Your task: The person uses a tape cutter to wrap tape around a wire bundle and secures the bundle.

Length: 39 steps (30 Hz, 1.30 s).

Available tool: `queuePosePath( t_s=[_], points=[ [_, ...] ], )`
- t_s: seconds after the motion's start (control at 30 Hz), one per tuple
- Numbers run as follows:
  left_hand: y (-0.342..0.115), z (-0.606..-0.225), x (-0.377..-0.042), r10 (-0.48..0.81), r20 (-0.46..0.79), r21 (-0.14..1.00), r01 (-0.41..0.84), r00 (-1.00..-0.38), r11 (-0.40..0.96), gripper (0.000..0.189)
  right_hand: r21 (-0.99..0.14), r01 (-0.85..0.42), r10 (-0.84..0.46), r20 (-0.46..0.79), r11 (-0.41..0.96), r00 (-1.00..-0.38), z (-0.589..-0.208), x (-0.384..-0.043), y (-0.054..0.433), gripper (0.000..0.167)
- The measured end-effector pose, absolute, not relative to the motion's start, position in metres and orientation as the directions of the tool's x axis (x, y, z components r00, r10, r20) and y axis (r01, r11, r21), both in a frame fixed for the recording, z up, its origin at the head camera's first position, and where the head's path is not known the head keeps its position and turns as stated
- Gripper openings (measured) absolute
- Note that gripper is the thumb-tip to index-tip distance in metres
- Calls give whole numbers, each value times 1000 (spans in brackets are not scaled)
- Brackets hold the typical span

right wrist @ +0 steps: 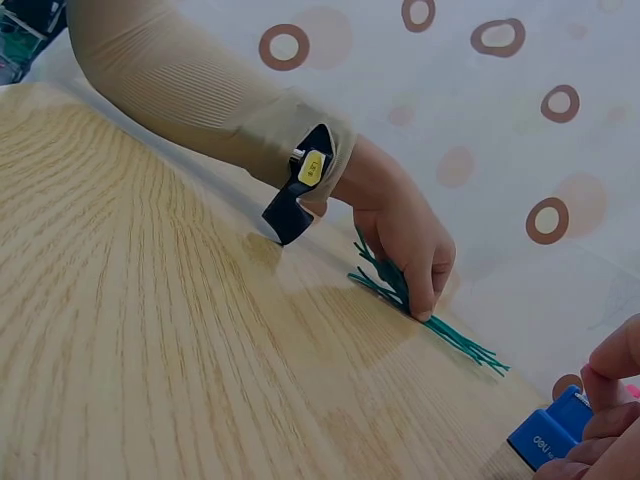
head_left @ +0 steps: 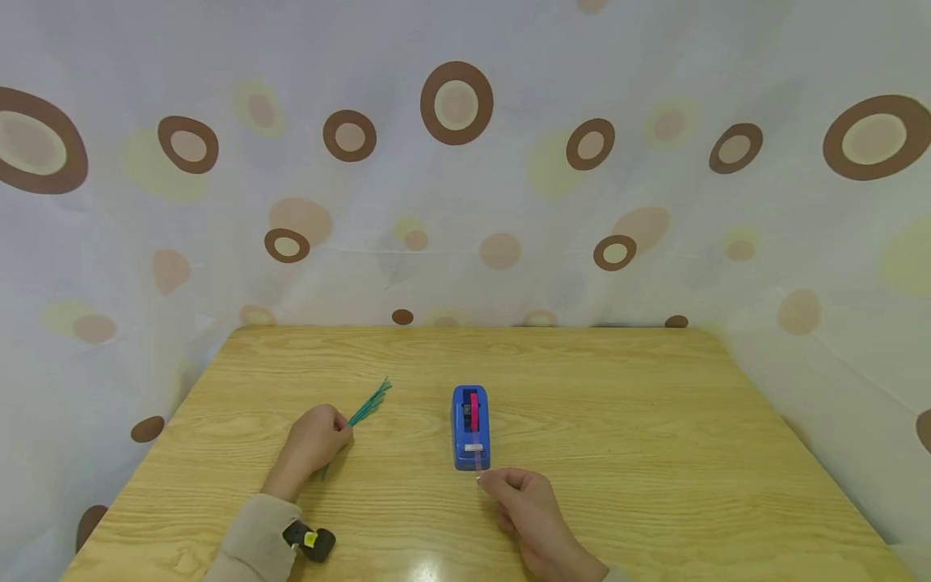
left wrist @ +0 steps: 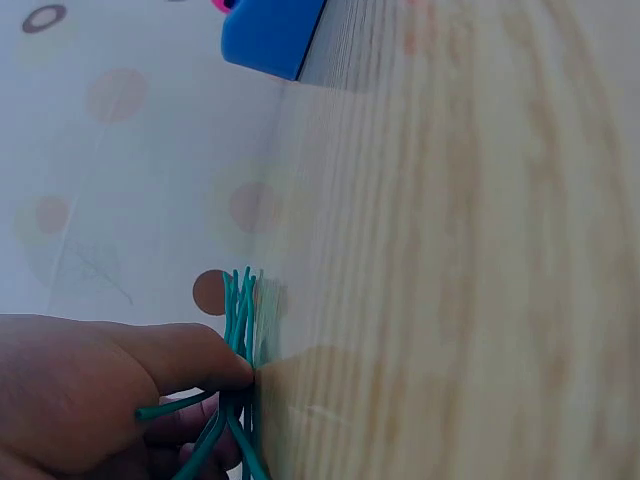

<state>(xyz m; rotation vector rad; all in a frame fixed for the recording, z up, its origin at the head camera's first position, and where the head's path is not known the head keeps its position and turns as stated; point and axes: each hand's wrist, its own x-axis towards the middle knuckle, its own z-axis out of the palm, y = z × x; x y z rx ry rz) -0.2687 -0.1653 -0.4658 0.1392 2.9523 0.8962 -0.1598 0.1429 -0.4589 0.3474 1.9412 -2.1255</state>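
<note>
My left hand [head_left: 316,443] pinches a bundle of thin green strands [head_left: 369,406] between thumb and fingers, low over the left part of the table. In the left wrist view the strands [left wrist: 240,320] fan out on both sides of the fingertips. A blue tape dispenser [head_left: 459,440] with a pink tape core [head_left: 474,411] stands mid-table. Just in front of it, my right hand [head_left: 534,513] pinches the end of a strip of clear tape [head_left: 478,467] that runs over the dispenser's cutter. The right wrist view shows the right fingers [right wrist: 612,390] partly covering the dispenser.
The wood-grain table [head_left: 618,420] extends on both sides of the dispenser. A white curtain with brown rings [head_left: 457,194] hangs behind and beside it. A black strap mount [head_left: 311,540] is on the left wrist, over the beige sleeve [head_left: 256,537].
</note>
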Motion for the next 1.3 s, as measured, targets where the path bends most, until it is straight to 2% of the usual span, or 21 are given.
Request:
queuePosePath(
  t_s=[0.57, 1.07, 1.3],
  points=[
    [-169, -468, -268, 149, 4, 521, 129, -989, 844, 10, -939, 331, -11, -332, -89, -943, -462, -160, 140, 27],
    [-174, -461, -262, 138, -24, 559, 101, -990, 823, 11, -934, 342, -9, -343, -98, -939, -462, -160, 140, 27],
    [-177, -461, -262, 151, -41, 598, 97, -988, 795, 14, -935, 338, -13, -338, -109, -941, -464, -160, 139, 22]
  ],
)
